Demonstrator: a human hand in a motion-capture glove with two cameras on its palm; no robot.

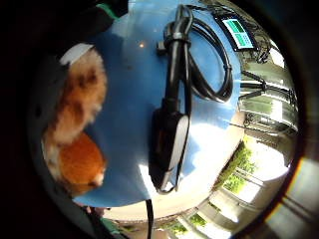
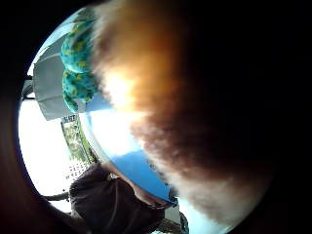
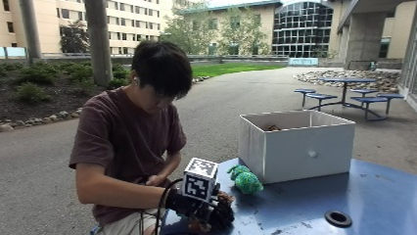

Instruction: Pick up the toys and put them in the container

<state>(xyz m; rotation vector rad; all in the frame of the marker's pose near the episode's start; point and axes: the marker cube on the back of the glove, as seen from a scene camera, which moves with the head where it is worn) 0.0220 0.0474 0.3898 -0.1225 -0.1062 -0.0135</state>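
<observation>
A person sits at a round blue table. Their gloved right hand is at the table's near edge, fingers curled round a brown furry plush toy. The same toy's orange and tan fur lies beside the palm, and the brown fur fills much of the thumb side view. A green spotted plush toy lies on the table against the front corner of a white box container. The green toy also shows beside the container. Something brownish shows just inside the container's rim.
A round hole sits in the table to the right of the hand. The table's edge runs just under the gloved hand. The person's bare left hand is held near their body, off the table.
</observation>
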